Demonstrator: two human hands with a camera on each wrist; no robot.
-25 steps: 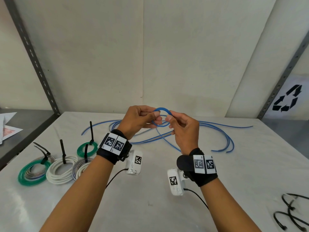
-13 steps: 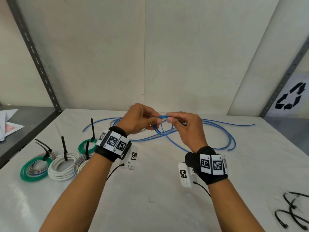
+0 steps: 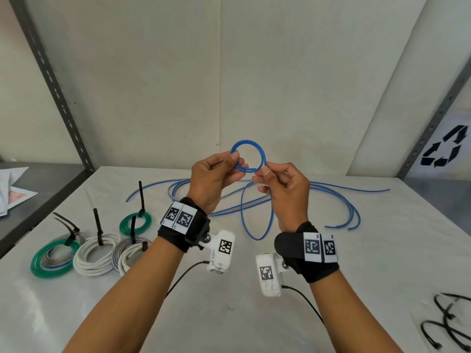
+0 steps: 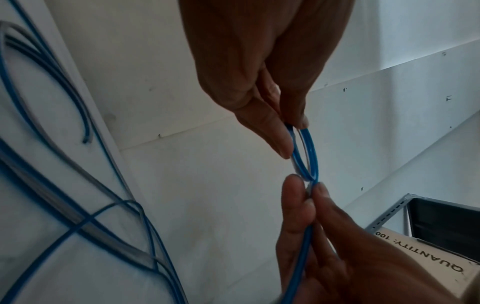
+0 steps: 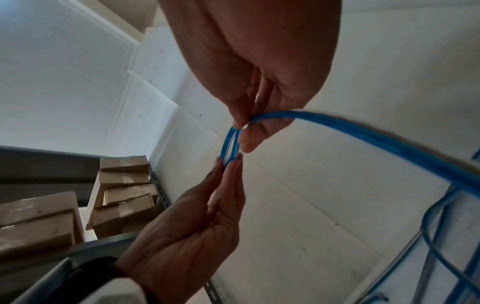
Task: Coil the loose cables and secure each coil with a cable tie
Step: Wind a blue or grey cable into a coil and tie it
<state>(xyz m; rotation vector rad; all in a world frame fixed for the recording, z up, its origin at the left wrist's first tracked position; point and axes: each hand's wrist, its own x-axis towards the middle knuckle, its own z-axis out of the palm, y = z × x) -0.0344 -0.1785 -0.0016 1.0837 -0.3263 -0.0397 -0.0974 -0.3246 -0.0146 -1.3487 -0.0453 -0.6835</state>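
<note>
A small round coil of blue cable (image 3: 248,155) of about two turns stands upright above the white table (image 3: 254,314). My left hand (image 3: 237,161) pinches the coil's lower left side between thumb and fingers. My right hand (image 3: 262,173) pinches the cable where it leaves the coil's lower right. The left wrist view shows the coil (image 4: 303,152) edge-on between both hands' fingertips. In the right wrist view the cable (image 5: 389,148) runs from the pinch down to the right. The rest of the blue cable (image 3: 331,194) lies in loose loops on the table behind my hands.
Several tied coils lie at the left: a green one (image 3: 54,258), a white one (image 3: 95,253), a grey-white one (image 3: 130,253) and a small green one (image 3: 135,222). Loose black cable ties (image 3: 448,324) lie at the front right. A lower grey shelf (image 3: 38,189) adjoins on the left.
Both hands have risen from near the table. The blue loop, earlier small and low between the fingers, now stands as a wider round coil above them.
</note>
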